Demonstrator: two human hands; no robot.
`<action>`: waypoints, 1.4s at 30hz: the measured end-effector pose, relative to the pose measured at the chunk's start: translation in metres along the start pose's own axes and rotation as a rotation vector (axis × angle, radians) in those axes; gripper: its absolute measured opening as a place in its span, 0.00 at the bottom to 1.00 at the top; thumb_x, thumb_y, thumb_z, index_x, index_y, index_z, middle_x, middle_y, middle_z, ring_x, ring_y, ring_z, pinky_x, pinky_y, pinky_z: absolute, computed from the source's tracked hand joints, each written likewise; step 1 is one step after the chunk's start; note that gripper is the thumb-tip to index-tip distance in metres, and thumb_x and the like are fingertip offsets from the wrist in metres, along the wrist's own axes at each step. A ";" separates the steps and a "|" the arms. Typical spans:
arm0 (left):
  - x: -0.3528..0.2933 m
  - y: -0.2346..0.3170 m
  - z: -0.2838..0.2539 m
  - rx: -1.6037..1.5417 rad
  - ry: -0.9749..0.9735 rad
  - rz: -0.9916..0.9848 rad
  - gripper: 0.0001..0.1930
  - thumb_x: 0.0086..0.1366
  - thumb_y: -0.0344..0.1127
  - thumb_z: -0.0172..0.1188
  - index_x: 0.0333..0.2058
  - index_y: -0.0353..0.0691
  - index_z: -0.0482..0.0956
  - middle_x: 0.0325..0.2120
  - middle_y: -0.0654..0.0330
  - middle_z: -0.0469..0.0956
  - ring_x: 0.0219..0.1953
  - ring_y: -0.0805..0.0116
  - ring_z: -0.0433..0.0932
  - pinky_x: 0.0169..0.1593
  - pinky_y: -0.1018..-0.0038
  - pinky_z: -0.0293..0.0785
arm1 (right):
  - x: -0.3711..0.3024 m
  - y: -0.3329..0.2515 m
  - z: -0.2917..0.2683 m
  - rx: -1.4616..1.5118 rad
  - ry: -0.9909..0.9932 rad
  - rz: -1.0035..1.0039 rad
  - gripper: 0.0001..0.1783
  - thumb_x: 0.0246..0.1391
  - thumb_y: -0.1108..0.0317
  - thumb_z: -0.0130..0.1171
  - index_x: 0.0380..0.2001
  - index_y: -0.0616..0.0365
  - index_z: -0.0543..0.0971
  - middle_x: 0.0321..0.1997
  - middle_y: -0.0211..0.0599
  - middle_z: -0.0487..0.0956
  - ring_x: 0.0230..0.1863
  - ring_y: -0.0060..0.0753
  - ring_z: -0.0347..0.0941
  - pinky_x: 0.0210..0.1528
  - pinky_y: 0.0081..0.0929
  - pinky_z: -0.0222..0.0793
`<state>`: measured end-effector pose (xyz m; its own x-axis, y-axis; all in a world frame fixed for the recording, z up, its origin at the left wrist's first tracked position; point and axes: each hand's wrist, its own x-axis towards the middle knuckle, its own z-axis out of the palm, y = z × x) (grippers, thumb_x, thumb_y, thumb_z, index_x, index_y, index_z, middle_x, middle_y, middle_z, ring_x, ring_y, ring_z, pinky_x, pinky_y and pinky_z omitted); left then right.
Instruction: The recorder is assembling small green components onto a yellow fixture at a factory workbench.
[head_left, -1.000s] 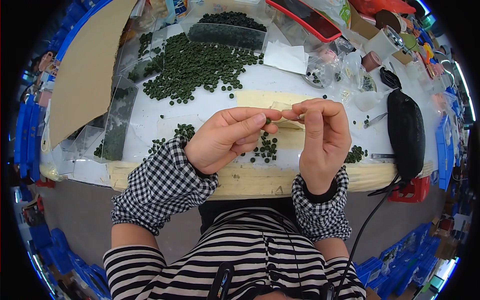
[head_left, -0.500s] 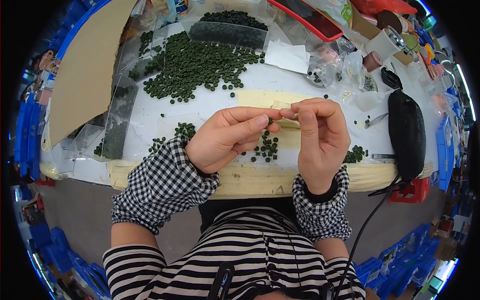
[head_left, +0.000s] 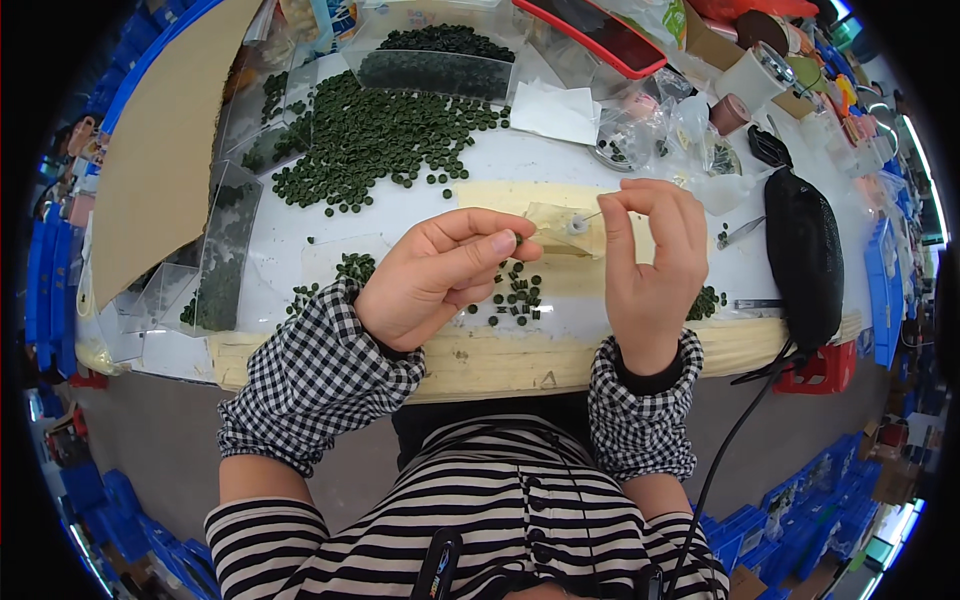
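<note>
While both hands are raised over the front of the worktop point(head_left: 400, 215), each works at a fine fingertip pinch, presumably because what they hold is too small for a fuller grip. The left hand point(head_left: 430, 275) has thumb and forefinger closed at the tips, with a dark green piece point(head_left: 518, 240) just showing at the end of the pinch; its other fingers are curled in loosely. The right hand point(head_left: 655, 265) has thumb and forefinger brought together on a thin needle-like shaft point(head_left: 592, 214), which slants leftward from the fingertips; palm otherwise empty, remaining fingers bent. The two pinches stand apart. Between them, beneath the shaft, sits a cream block point(head_left: 552, 220) with a small whitish lump point(head_left: 577, 226) on it; whether the shaft touches the lump, cannot tell. Nearer the body, a loose scatter of green pieces point(head_left: 518, 292) lies below the left fingertips, likely kept there for short reaches. Further out, the large green heap point(head_left: 390, 135) spreads in front of a clear bin point(head_left: 435, 76) of darker pieces, probably the bulk stock. Right of the heap: folded white paper point(head_left: 553, 112), then tweezers point(head_left: 745, 230) beside a black pouch point(head_left: 806, 260). Far left, a cardboard sheet point(head_left: 160, 150).
</note>
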<state>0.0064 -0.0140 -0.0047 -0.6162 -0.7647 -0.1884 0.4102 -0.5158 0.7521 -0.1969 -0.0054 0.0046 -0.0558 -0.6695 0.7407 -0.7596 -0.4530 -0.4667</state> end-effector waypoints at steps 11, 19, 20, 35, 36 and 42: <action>-0.001 0.001 -0.001 0.015 0.054 0.008 0.11 0.67 0.30 0.50 0.46 0.35 0.74 0.36 0.58 0.78 0.18 0.87 0.55 0.21 0.89 0.54 | -0.002 0.016 -0.050 -0.112 -0.125 0.142 0.06 0.46 0.74 0.61 0.30 0.61 0.77 0.30 0.38 0.77 0.34 0.39 0.71 0.38 0.30 0.64; 0.001 -0.001 -0.003 -0.010 0.063 0.000 0.11 0.65 0.30 0.53 0.45 0.36 0.75 0.36 0.58 0.78 0.20 0.86 0.58 0.21 0.88 0.54 | -0.023 0.045 -0.070 -0.310 -0.316 0.195 0.04 0.41 0.74 0.63 0.23 0.59 0.78 0.25 0.33 0.75 0.31 0.39 0.69 0.36 0.33 0.63; 0.001 0.000 -0.003 -0.004 0.068 -0.001 0.11 0.65 0.30 0.54 0.45 0.36 0.75 0.36 0.58 0.78 0.20 0.86 0.58 0.21 0.88 0.54 | -0.024 0.044 -0.069 -0.326 -0.350 0.196 0.04 0.41 0.74 0.63 0.23 0.59 0.78 0.24 0.33 0.75 0.31 0.39 0.68 0.37 0.33 0.62; -0.003 0.000 0.002 0.125 0.079 0.056 0.09 0.61 0.27 0.58 0.41 0.36 0.77 0.34 0.58 0.80 0.27 0.86 0.70 0.23 0.87 0.59 | -0.016 0.006 -0.044 0.222 -0.257 0.277 0.03 0.46 0.77 0.61 0.25 0.62 0.76 0.26 0.36 0.74 0.32 0.34 0.69 0.37 0.25 0.64; -0.004 0.001 0.004 0.190 0.108 0.057 0.09 0.61 0.26 0.58 0.41 0.36 0.77 0.34 0.58 0.80 0.25 0.85 0.68 0.23 0.87 0.60 | -0.015 -0.004 -0.041 0.294 -0.291 0.299 0.04 0.46 0.77 0.61 0.26 0.63 0.76 0.27 0.36 0.74 0.32 0.33 0.70 0.37 0.24 0.64; -0.005 0.003 0.016 0.365 0.131 0.127 0.07 0.58 0.24 0.60 0.37 0.36 0.77 0.32 0.60 0.80 0.26 0.84 0.71 0.27 0.87 0.66 | -0.021 -0.025 -0.014 0.605 -0.292 0.355 0.03 0.50 0.75 0.60 0.28 0.63 0.76 0.29 0.36 0.74 0.30 0.27 0.71 0.35 0.21 0.67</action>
<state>0.0001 -0.0058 0.0084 -0.4751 -0.8687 -0.1403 0.1974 -0.2606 0.9450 -0.1859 0.0279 0.0078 0.0069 -0.9258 0.3780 -0.2359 -0.3689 -0.8990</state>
